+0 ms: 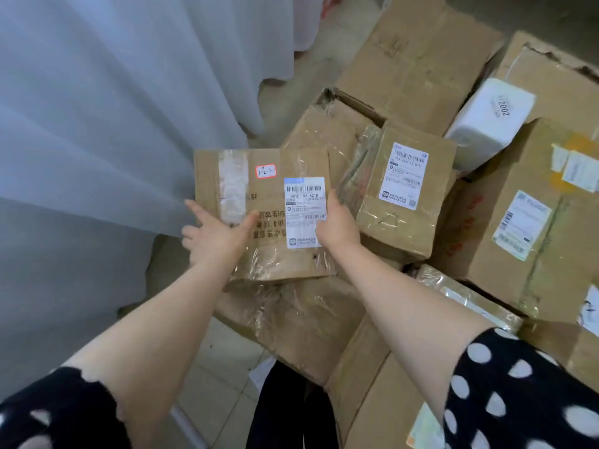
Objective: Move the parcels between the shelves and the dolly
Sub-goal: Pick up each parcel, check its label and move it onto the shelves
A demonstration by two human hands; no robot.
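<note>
Brown cardboard, scuffed and banded with clear tape: that is the parcel (259, 215) I have between both hands, out in front of me at the near left edge of the heap, its broad face turned up so that the white shipping label (304, 211) and the small red-edged sticker (265, 171) can be read. My left hand (214, 233) takes the near left corner, thumb pressed down on the top face and fingers reaching along the side and under it, which I judge is what carries the weight. My right hand (337, 222) grips the right edge, thumb laid up beside the label and fingers wrapped over the side out of sight; one hand on each flank keeps a box this wide level. It overlaps a tape-wrapped box (291, 319) beneath it, and I cannot tell whether it rests on that box or hangs just clear. Just to its right a smaller labelled parcel (402, 189) sits tilted on the pile, and beyond that lie a white wrapped package (489, 118) and a big carton (534, 222) with labels of its own, all stacked close, presumably to save room. A pale curtain (97, 124) hangs at my left, touching the parcel's far left edge, and tiled floor (220, 367) shows below my arms. Neither the dolly nor any shelf can be made out, so where this one is bound is a guess.
</note>
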